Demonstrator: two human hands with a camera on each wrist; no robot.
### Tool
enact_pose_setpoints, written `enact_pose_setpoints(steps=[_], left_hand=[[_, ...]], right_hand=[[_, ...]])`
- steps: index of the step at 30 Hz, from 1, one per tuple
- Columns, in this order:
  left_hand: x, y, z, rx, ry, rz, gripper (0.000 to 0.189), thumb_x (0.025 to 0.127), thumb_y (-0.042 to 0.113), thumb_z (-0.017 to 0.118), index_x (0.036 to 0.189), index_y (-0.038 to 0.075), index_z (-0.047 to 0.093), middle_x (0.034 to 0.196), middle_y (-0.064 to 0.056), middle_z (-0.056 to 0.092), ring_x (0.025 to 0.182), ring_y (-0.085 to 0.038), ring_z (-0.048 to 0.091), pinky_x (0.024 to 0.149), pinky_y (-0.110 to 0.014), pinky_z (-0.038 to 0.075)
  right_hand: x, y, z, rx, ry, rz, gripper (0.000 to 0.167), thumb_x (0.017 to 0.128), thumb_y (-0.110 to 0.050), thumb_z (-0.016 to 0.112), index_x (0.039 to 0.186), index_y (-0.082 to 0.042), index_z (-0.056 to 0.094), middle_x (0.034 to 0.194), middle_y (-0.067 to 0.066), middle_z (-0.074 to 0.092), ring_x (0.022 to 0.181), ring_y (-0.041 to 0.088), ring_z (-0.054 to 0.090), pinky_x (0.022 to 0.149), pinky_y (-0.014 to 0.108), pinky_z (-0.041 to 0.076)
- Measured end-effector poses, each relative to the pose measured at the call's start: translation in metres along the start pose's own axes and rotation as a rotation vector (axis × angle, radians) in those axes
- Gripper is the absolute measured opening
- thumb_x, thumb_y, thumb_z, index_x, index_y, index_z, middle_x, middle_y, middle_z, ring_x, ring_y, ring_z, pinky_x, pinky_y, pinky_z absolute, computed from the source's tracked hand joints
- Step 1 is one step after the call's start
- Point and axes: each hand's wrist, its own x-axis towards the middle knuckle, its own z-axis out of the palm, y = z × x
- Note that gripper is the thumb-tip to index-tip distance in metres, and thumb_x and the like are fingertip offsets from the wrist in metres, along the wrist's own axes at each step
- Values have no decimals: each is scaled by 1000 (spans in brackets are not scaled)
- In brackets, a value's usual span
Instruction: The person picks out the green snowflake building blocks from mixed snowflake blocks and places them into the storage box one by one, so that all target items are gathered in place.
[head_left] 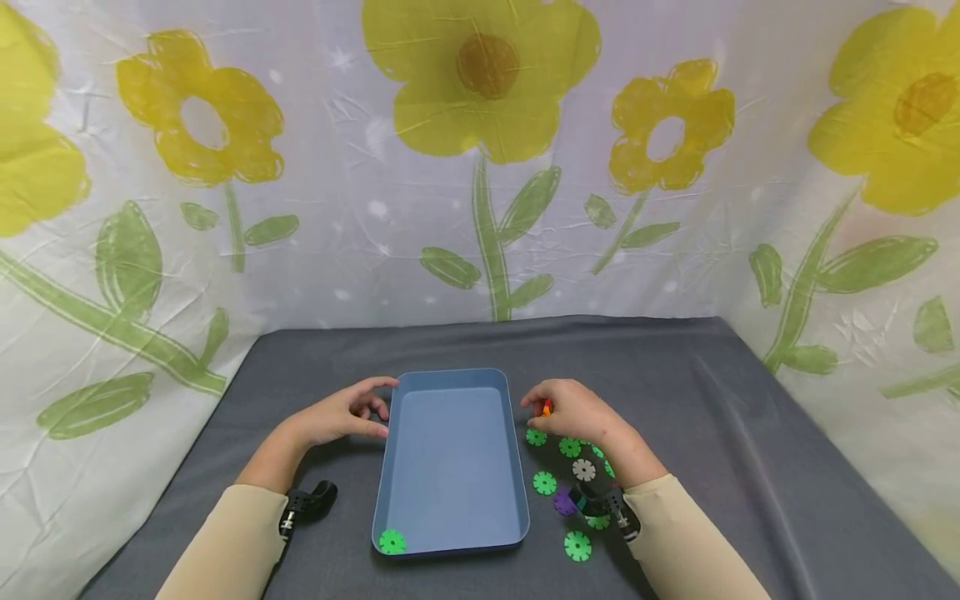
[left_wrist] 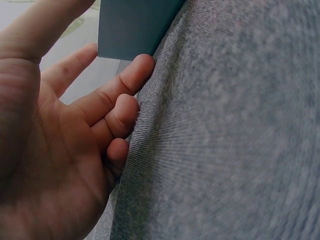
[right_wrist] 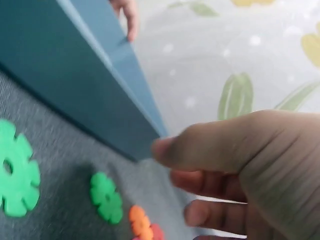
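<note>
A shallow blue tray [head_left: 457, 467] lies between my hands, with a green notched disc [head_left: 392, 542] at its near left corner. My left hand [head_left: 348, 412] is at the tray's left wall, index finger by the far corner and thumb at the side, the other fingers loosely bent. To the right of the tray, my right hand [head_left: 573, 410] hovers over loose discs, its fingers loosely bent and holding nothing. In the right wrist view the thumb overlaps the tray's wall [right_wrist: 90, 90]. An orange disc [right_wrist: 141, 223] and a red one [right_wrist: 157, 232] lie beneath that hand.
Several green discs [head_left: 544, 482], a white one [head_left: 583, 470] and a purple one [head_left: 564, 501] are scattered right of the tray, partly hidden by my right forearm. Grey cloth [head_left: 337, 358] covers the table. A flower-printed curtain [head_left: 337, 250] stands behind and at the sides.
</note>
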Motion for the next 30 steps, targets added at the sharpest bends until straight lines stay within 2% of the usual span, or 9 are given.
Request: enact_pose_setpoints(steps=[6, 12, 17, 23, 30], left_hand=[[1, -1, -1, -10, -1, 7, 84, 91, 13, 80, 158, 3, 30, 111, -19, 62, 69, -12, 43, 65, -27, 43], [0, -3, -1, -2, 5, 5, 85, 91, 14, 81, 158, 3, 30, 111, -20, 62, 70, -12, 43, 65, -27, 42], [1, -4, 2, -13, 8, 12, 85, 91, 12, 80, 158, 2, 30, 111, -21, 61, 70, -12, 42, 65, -27, 41], [3, -5, 5, -32, -9, 23, 86, 92, 12, 80, 159, 1, 28, 111, -23, 60, 69, -12, 41, 66, -27, 42], [0, -2, 1, -22, 2, 27, 85, 91, 11, 80, 158, 0, 29, 111, -23, 60, 69, -13, 41, 65, -27, 42]], right_hand=[[0, 14, 10, -73, -102, 82, 26, 83, -15, 87, 105, -11, 75, 80, -4, 59, 70, 12, 51, 68, 34, 44], [1, 17, 15, -103, -105, 99, 20, 82, -16, 87, 93, -13, 71, 71, -4, 55, 63, 12, 48, 64, 33, 42], [0, 15, 13, -122, -99, 127, 19, 82, -16, 83, 95, -16, 69, 76, -4, 57, 67, 13, 50, 66, 35, 42], [-4, 8, -3, -37, -39, 135, 22, 84, -15, 80, 103, -15, 68, 93, -4, 63, 78, 16, 56, 70, 38, 48], [-3, -22, -25, 97, 37, 114, 25, 88, -13, 76, 112, -14, 68, 104, -1, 63, 83, 19, 61, 72, 38, 50]])
